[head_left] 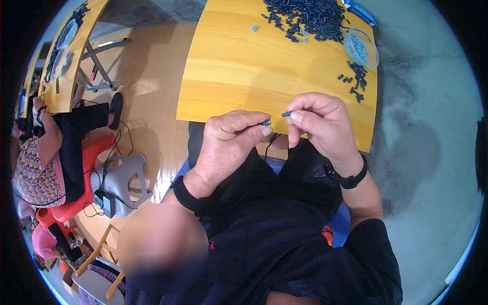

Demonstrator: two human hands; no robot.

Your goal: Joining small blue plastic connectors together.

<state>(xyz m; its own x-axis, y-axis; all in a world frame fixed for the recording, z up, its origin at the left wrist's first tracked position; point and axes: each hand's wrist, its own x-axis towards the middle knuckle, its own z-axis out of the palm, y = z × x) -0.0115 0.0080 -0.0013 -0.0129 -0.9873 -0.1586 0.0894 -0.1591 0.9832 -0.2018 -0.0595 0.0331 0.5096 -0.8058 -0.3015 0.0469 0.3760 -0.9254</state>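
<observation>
Just off the near edge of the yellow wooden table [223, 76], both of my hands are raised in front of me. My left hand [223, 145] pinches a small dark cylindrical piece [266, 122] between thumb and forefinger. A short gap to its right, my right hand [325, 124] is closed on a small dark pin-like piece [286, 114], whose end points toward the left hand. Both pieces are too small to tell their exact kind. The two hands are apart. Each wrist wears a black band.
A large pile of small black parts [310, 20] lies at the table's far side. Beside it stand a clear bowl [376, 56] of small bluish metal bits and a blue box [361, 12]. More black parts [359, 76] lie nearer. At left, another person sits near a grey stool [122, 178].
</observation>
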